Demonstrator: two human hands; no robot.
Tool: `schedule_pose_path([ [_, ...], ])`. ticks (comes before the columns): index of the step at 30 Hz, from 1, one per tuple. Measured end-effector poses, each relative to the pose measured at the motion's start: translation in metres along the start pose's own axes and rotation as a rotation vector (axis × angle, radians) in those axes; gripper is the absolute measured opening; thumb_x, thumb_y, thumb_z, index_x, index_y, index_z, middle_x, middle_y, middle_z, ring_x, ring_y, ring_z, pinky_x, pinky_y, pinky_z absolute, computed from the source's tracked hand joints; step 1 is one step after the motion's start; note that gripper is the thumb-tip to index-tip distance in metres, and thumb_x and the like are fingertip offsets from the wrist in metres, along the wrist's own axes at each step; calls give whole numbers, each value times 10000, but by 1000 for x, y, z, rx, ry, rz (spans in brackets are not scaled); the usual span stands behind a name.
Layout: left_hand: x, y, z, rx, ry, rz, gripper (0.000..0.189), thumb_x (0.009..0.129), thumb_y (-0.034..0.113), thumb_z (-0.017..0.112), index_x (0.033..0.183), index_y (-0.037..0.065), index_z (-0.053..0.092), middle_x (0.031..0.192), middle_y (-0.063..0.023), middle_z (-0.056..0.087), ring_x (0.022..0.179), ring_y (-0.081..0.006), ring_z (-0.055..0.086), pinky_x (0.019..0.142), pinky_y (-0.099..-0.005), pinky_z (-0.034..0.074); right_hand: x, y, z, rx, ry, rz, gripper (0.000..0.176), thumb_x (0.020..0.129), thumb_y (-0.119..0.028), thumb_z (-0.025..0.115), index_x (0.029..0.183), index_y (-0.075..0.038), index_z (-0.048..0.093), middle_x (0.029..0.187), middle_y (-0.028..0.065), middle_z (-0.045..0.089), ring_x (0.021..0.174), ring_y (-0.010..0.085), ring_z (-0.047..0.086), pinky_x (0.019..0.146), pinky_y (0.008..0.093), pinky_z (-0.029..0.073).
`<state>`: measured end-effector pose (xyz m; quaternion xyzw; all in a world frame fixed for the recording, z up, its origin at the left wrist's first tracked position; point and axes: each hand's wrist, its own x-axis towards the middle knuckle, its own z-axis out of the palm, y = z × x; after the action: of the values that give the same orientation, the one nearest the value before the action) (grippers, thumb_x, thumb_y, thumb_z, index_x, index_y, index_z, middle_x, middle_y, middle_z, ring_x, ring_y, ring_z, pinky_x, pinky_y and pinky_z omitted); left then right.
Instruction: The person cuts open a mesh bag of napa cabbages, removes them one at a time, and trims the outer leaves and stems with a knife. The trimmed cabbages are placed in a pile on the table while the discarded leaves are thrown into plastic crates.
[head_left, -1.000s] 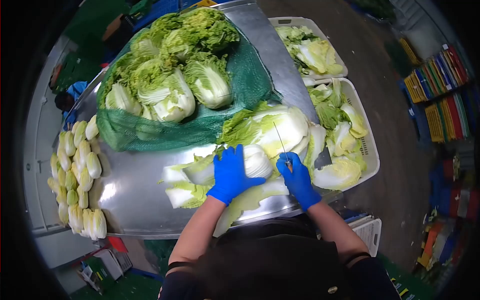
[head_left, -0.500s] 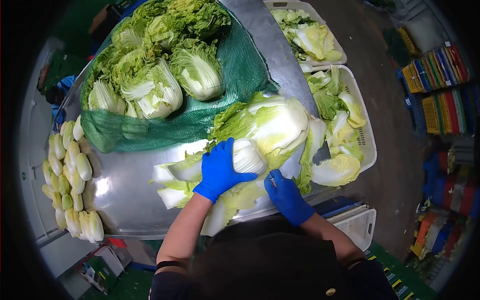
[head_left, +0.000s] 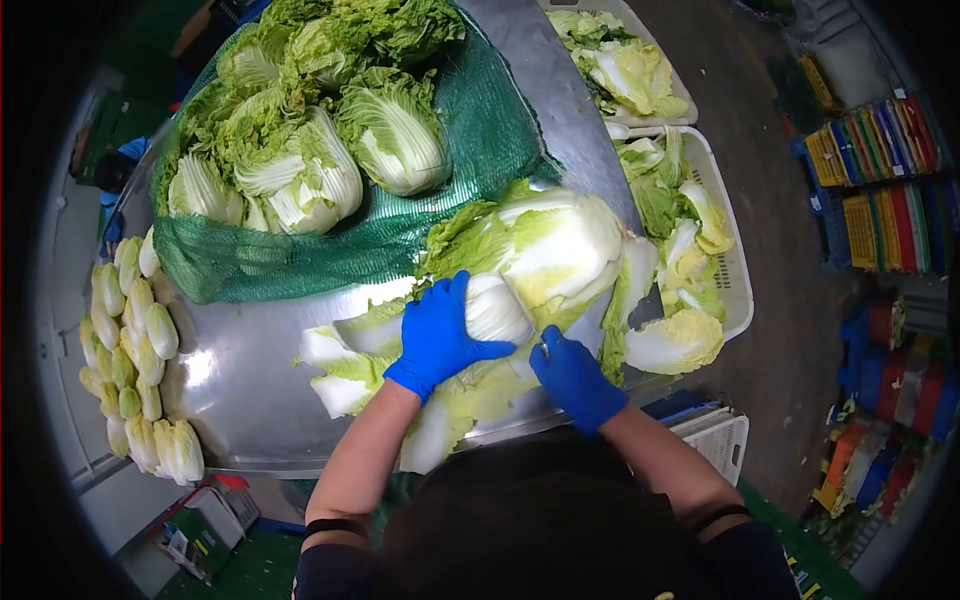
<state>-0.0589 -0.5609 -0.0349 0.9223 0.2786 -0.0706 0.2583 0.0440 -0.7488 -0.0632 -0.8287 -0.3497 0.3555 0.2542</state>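
Note:
My left hand (head_left: 437, 340), in a blue glove, is wrapped over a small trimmed Chinese cabbage (head_left: 497, 310), its thumb along the near side. Just right of the cabbage's base, my right hand (head_left: 575, 377), gloved in blue too, is closed with its fingertips together. What it grips, if anything, is hidden. A large Chinese cabbage (head_left: 570, 245) lies right behind the trimmed one. Loose outer leaves (head_left: 345, 387) spread to the left of my left hand, and more lie beneath it. Another leaf (head_left: 628, 295) hangs by the large cabbage's right side.
A green mesh sack (head_left: 300, 265) holds several whole cabbages on the metal table (head_left: 260, 370). Several trimmed cabbage hearts (head_left: 140, 340) are stacked at the left edge. White crates (head_left: 738, 270) with cut leaves stand along the right side. Coloured crates (head_left: 870, 140) are stacked beyond the aisle.
My right hand has turned slightly, and the small metallic glint at its fingertips no longer shows. My left hand stays on the trimmed cabbage. The view has shifted a little.

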Motion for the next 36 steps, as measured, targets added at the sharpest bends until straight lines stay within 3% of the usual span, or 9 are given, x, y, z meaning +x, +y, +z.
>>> schedule_pose_path([
  [11, -29, 5, -3, -131, 98, 45, 1104, 504, 628, 776, 1326, 5, 382, 1229, -223, 506, 1095, -352, 530, 920, -448, 428, 11, 7, 9, 162, -19, 4, 464, 848, -244, 533, 1258, -47, 440, 877, 210, 631, 808, 394, 613, 717, 466, 478],
  [16, -69, 26, -28, -629, 400, 185, 1076, 527, 424, 854, 1370, 18, 323, 1314, -172, 443, 1217, -324, 432, 1034, -424, 334, -28, -57, -58, 126, 196, -337, 622, 841, -160, 519, 1427, -166, 311, 803, 184, 633, 706, 329, 634, 653, 402, 506],
  [21, -56, -15, 16, -1341, 467, -110, 683, 674, 170, 749, 1281, 8, 480, 1204, -113, 551, 1142, -239, 507, 1005, -346, 376, -30, -65, -37, -89, 157, -409, 632, 816, -143, 537, 1419, -197, 354, 743, 132, 623, 618, 265, 614, 607, 373, 492],
  [23, -73, 3, -9, -1256, 508, -203, 404, 791, 129, 673, 1172, 25, 591, 1121, -90, 599, 1032, -183, 546, 938, -312, 419, -22, -60, -37, -69, 237, -486, 622, 804, -113, 566, 1398, -169, 391, 835, 114, 655, 677, 232, 626, 669, 349, 506],
  [24, -78, 1, -9, -1252, 532, -205, 371, 810, 127, 662, 1161, 26, 599, 1110, -85, 602, 1023, -173, 545, 928, -304, 423, -9, -64, -52, 178, 54, -204, 569, 821, -150, 579, 1369, -129, 427, 808, 103, 642, 680, 231, 596, 683, 362, 498],
  [25, -80, 0, -9, -1250, 560, -201, 339, 829, 126, 652, 1150, 27, 607, 1099, -80, 605, 1014, -163, 543, 917, -296, 428, 29, -16, -30, 368, 249, -358, 520, 837, -210, 595, 1330, -114, 462, 786, 125, 631, 681, 261, 585, 672, 373, 488],
  [27, -80, -1, -8, -1300, 604, -222, 336, 830, 125, 652, 1149, 29, 609, 1096, -75, 604, 1012, -162, 542, 915, -294, 427, 32, -19, -50, -161, 226, -71, 375, 874, -243, 533, 1168, -11, 536, 832, 186, 643, 727, 331, 628, 650, 413, 479],
  [31, -67, 4, -7, -1394, 676, -308, 311, 840, 123, 647, 1134, 29, 616, 1091, -68, 604, 1005, -161, 540, 912, -289, 423, -7, -96, -42, 411, 254, -328, 462, 853, -345, 597, 1222, -74, 535, 905, 180, 655, 778, 356, 634, 687, 403, 499],
  [36, -46, -7, 5, -1466, 861, -327, 291, 868, 134, 617, 1126, 1, 597, 1102, -78, 601, 1020, -185, 538, 936, -304, 401, 7, -105, -11, 365, 133, -336, 481, 817, -344, 669, 1198, -64, 580, 948, 147, 670, 832, 179, 643, 763, 319, 500],
])
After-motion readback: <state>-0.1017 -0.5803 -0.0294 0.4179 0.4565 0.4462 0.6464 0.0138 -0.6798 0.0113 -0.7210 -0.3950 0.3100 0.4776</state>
